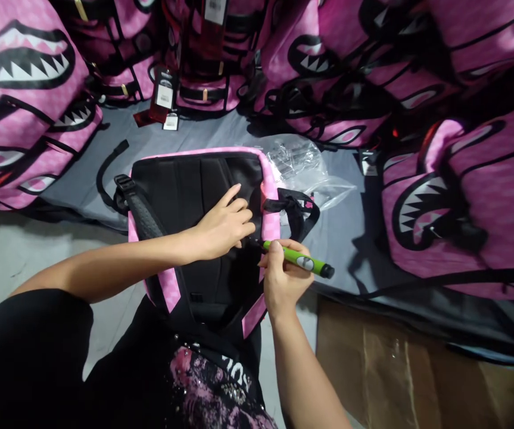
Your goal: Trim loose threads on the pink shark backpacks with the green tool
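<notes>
A pink and black backpack [167, 179] lies in front of me with its black padded back facing up. My left hand [225, 223] rests on that padding, fingers stretched out and slightly apart. At the backpack's right edge, my right hand [283, 277] grips a green marker pen [299, 258] with a black end pointing right. The pen's tip points left at the black panel, close to my left fingertips; whether it touches cannot be made out. One black shoulder strap [143, 205] lies along the left side, and a looped black strap [299, 211] sticks out on the right.
Several pink backpacks with shark-mouth prints [430, 208] stand along the back and right of the grey-covered surface [341, 238]. A clear plastic bag [304, 164] lies behind my backpack. Tags [164, 95] hang at the back. Brown cardboard [386, 369] is at lower right.
</notes>
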Action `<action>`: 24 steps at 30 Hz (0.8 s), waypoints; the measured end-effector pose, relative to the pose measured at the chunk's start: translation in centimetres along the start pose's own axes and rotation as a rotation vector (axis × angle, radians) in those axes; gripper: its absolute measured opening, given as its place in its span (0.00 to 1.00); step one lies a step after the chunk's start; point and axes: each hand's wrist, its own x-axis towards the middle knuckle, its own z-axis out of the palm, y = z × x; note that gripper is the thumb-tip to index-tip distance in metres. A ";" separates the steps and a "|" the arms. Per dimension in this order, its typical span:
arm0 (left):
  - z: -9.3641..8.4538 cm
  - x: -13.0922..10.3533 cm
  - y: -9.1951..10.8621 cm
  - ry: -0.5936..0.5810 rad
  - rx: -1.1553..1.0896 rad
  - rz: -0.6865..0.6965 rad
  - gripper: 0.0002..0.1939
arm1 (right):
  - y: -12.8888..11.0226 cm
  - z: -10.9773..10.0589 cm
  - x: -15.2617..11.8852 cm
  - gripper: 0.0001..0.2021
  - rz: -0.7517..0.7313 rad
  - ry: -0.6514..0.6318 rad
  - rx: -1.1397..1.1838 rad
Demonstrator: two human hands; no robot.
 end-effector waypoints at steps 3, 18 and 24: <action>0.3 -0.8 0.0 0.063 -0.035 0.046 0.08 | -0.2 0.2 -0.3 0.16 0.021 -0.026 -0.004; 1.5 -1.7 0.1 0.153 -0.032 0.051 0.03 | 0.9 0.5 -0.3 0.12 -0.055 -0.104 -0.127; 1.6 -1.7 0.1 0.181 -0.030 0.048 0.03 | 0.6 0.4 -0.1 0.12 -0.090 -0.135 -0.193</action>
